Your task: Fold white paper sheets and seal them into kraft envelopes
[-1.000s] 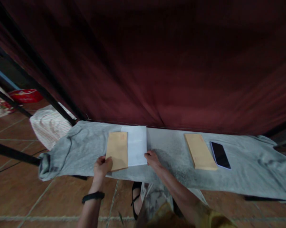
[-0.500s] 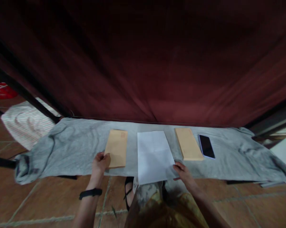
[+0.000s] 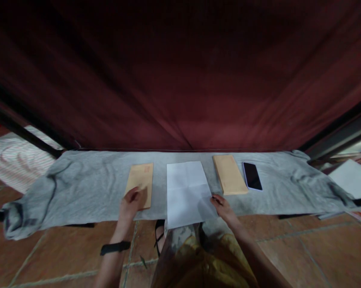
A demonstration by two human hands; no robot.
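Note:
A white sheet of paper (image 3: 186, 194) with fold creases lies in front of me, its near edge reaching past the cloth's front edge. At its right edge, my right hand (image 3: 222, 206) is closed, pinching the sheet. To the left lies a stack of brown envelopes (image 3: 141, 176), the top one bearing a small reddish print. My left hand (image 3: 131, 202) is over the near part of this stack, fingers bent and smeared by motion; whether they touch the top envelope I cannot tell. Right of the sheet sits a second brown envelope stack (image 3: 230, 174).
A phone (image 3: 252, 176) with a dark screen and pale purple edge lies right of the second stack. Grey cloth (image 3: 90, 188) covers the narrow surface. Behind it hangs a dark red curtain (image 3: 180, 100). Dark bars stand at both sides, with striped fabric (image 3: 18, 158) at left.
My left hand has moved from the left edge of the left envelope stack to over its near part. My right hand stays at the paper's edge. The whole view has shifted slightly.

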